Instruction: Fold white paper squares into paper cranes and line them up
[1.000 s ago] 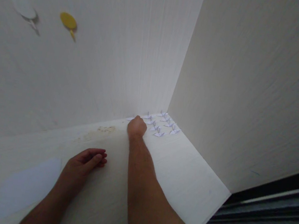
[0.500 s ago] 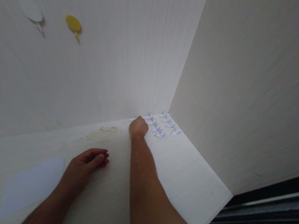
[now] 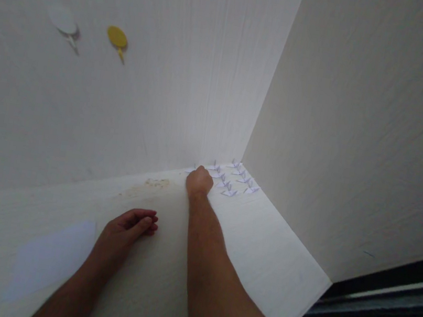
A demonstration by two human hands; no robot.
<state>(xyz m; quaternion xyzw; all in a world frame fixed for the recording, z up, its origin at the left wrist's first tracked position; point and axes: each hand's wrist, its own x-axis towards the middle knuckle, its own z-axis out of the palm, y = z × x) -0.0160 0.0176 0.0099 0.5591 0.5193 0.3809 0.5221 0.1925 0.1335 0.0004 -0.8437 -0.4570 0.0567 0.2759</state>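
Note:
My right hand [image 3: 199, 182] reaches to the far corner of a white shelf [image 3: 261, 251]. Its fingers are curled closed at the left end of a group of several small white folded paper cranes [image 3: 237, 179], and a crane's wing tip pokes out beside the knuckles. What the fingers grip is hidden behind the hand. Nearer to me, my left hand [image 3: 127, 226] rests on the shelf with its fingers loosely curled together and nothing visible in them. A pale sheet of paper [image 3: 51, 256] lies flat to its left.
Two white walls meet in a corner behind the cranes. A yellow round hook [image 3: 117, 38] and a white one [image 3: 63, 21] stick to the left wall. A brownish stain [image 3: 156, 183] marks the shelf. Dark sliding rails [image 3: 371, 309] and wood floor lie lower right.
The view has drifted slightly, shifting everything a little to the right. My right hand stays at the cranes and my left hand keeps its place.

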